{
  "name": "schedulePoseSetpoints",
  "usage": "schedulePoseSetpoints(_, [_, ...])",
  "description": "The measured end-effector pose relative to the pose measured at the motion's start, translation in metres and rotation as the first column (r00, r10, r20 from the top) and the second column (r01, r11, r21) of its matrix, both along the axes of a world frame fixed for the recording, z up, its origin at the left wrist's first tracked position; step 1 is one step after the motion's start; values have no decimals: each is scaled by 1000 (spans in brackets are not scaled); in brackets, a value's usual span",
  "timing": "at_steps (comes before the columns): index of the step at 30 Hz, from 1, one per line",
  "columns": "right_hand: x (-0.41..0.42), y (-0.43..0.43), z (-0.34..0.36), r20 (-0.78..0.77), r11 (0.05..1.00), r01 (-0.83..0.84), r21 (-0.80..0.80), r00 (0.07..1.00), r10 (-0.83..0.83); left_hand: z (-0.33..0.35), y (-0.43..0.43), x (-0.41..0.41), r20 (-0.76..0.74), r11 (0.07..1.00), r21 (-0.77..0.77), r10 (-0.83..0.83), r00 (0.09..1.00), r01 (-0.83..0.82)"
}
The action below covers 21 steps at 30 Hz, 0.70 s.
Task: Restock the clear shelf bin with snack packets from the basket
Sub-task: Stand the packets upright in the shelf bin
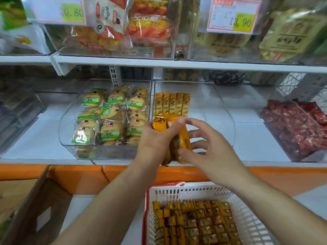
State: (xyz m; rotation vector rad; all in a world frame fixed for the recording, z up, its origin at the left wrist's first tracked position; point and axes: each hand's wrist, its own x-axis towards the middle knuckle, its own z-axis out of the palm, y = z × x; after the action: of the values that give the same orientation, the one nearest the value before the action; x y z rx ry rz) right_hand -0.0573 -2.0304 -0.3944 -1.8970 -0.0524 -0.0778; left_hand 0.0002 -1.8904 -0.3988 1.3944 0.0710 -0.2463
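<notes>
While the left hand [155,138] grips a bunch of long yellow-orange foil snack packets [183,141], its fingers curl round the far end of the bunch. The near ends stick out below the palm. The right hand [212,149] is just beside the bunch with its fingers spread wide and mostly straight. Its thumb tip touches the near end of one packet, and its other fingers reach past the bunch on the right side.

Both forearms reach up and forward from the bottom of the view. The hands meet over the front edge of the clear plastic shelf bin [228,119], near its front left corner. The held packets run long-ways from the front edge of the bin toward its back, leaning a little.

Five more packets of the same kind [172,104] lie side by side in a row at the back left corner of the bin, each pointing front to back. Below the shelf edge, the white plastic basket with a red rim [247,220] holds many packets in rows [196,223]. Left of the shelf bin, a second clear bin [70,112] holds round biscuits in green-labelled packs.
</notes>
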Motion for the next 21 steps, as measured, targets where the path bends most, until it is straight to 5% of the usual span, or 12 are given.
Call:
schedulePoseSetpoints(5, [-16,-20,0,-119,946,100,307,991,-66,6,-1,-13,-50,993,-85,-80,996,75])
schedulePoseSetpoints(21, [25,-44,24,-55,907,123,403,992,-111,-7,18,7,131,997,75,-32,991,23])
